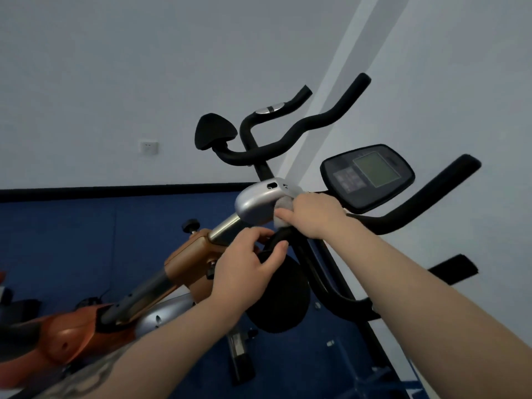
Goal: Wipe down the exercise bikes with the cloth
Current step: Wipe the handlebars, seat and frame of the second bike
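I see my right hand [309, 216] in the middle of the frame. Its fingers are curled round a small grey cloth [283, 210], and they press the cloth against the silver cover [259, 201] of the exercise bike [184, 263]. Most of the cloth is hidden under my hand, so I only see a bit of it poking out on the left side.

My left hand [247, 266] is just below and to the left of the right one. Its fingers are bent round the black round pad [277, 295] near its top edge, and the thumb sits on the front of the pad. I think it is gripping the pad, but the fingertips go behind it, so I cannot be fully sure how tight the hold is.

The bike has an orange body that runs from the lower left of the frame up to the silver cover. A shiny metal post [226, 226] joins the two. Black handlebars [311, 122] curl up in the upper middle of the frame. A dark screen [368, 174] sits to the right of the silver cover, just above my right hand. A white wall socket [148, 147] is on the wall at the left. The floor [86, 240] behind the bike is blue.
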{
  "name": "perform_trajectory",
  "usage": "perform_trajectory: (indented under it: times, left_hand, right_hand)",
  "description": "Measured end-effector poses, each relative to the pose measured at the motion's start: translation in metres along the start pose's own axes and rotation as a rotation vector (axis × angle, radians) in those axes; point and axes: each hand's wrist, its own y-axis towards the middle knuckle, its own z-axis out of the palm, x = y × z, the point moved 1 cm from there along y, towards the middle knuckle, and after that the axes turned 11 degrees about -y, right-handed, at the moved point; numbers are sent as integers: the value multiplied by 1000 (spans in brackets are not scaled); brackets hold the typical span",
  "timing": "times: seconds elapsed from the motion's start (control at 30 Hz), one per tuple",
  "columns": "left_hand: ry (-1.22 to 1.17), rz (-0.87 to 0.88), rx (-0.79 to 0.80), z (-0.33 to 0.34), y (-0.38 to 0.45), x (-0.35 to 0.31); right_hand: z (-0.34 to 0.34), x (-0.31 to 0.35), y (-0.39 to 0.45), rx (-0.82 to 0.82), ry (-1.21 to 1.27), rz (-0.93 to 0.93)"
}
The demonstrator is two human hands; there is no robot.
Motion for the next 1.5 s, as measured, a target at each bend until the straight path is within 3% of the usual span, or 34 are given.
perform_trajectory:
  times: [0.1,0.2,0.47,0.6,0.7,0.83,0.97,1.07,1.3,1.5]
  left_hand:
    - [10,8,-14,1,-1,-2]
    - [15,5,-36,1,-1,-1]
    - [77,27,-71,1,-5,-3]
    - [145,129,-142,5,-15,-9]
    - [206,230,-183,9,-29,-17]
    - [176,182,-210,13,-40,-17]
    - [148,133,-241,9,-40,-13]
    - [176,140,-242,9,-40,-9]
    - [206,143,-203,7,-37,-9]
    - [53,26,-160,6,-36,-3]
  right_hand:
    - [9,-7,-31,-214,206,52]
    - [12,-14,-61,-327,339,-29]
    - [40,-21,-115,-419,370,-34]
    - [58,-16,-130,-299,500,-19]
    - [64,-23,-133,-181,445,13]
    - [63,-14,-113,-27,323,32]
    - [47,-4,-79,116,492,10]
    - [61,-6,-89,132,392,-23]
    - [47,3,-78,47,463,29]
    - [71,5,-109,11,358,119]
